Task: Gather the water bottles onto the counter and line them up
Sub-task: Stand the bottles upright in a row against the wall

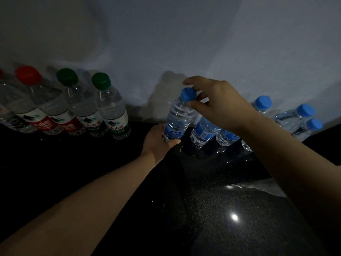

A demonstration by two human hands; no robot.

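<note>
A clear blue-capped water bottle (177,117) with a blue label stands slightly tilted on the black counter (212,209). My left hand (158,141) grips its base. My right hand (215,100) pinches the blue cap from above with fingertips and thumb. To the left, a row of bottles lines the wall: two green-capped ones (110,106) (79,102) and a red-capped one (42,102). Right of the held bottle stand several more blue-capped bottles (204,132), partly hidden by my right forearm.
A grey-white wall (166,43) rises right behind the bottles. Blue-capped bottles (304,117) in clear shrink wrap sit at the far right. A gap of dark counter lies between the green-capped bottles and the held one. Loose clear plastic film (267,189) lies under my right forearm.
</note>
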